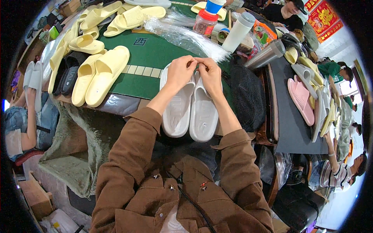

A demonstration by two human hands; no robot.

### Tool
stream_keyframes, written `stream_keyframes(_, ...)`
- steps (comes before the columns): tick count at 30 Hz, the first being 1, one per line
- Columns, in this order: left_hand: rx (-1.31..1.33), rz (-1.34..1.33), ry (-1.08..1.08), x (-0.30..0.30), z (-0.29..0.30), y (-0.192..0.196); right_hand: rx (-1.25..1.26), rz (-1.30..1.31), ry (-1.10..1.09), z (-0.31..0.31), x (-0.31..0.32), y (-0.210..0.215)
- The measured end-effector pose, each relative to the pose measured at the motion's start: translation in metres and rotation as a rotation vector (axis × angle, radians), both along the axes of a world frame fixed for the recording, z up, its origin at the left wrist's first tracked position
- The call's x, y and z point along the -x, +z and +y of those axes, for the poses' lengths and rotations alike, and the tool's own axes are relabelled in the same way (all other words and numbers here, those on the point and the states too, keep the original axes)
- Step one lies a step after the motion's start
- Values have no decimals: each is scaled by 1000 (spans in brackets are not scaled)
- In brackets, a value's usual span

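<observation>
A pair of light grey slide slippers, the left slipper and the right slipper, lies side by side at the near edge of the green table top. Their heels point toward me. Over the far, toe ends are my left hand and my right hand, fingertips pinched together and meeting between the two slippers. Whatever the fingertips hold is too small or hidden to make out. My hands and wrists cover part of the slipper straps.
Pale yellow slippers and black ones lie at the left. Clear plastic strips, a red-lidded jar and a white bottle stand beyond. A black mesh bag hangs right. Other people work nearby; pink slippers lie on another table.
</observation>
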State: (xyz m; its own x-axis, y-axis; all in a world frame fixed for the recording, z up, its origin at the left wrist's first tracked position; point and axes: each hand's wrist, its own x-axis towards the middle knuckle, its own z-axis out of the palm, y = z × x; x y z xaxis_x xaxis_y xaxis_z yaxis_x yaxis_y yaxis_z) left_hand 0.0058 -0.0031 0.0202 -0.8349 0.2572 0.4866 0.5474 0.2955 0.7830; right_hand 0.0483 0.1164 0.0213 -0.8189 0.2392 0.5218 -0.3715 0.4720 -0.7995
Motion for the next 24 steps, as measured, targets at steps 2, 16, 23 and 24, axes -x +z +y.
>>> stream_keyframes(2, 12, 4, -2, 1, -2, -1, 40, -32, 9, -4, -2, 3)
stream_keyframes(16, 23, -47, 2, -1, -2, 4, -25, -23, -3, -1, -1, 2)
stream_keyframes(23, 21, -47, 9, -1, -2, 7, -20, -25, 18, -1, -1, 4)
stream_keyframes(24, 15, -63, 9, -2, -1, 7, 20, -62, 18, 0, -1, 3)
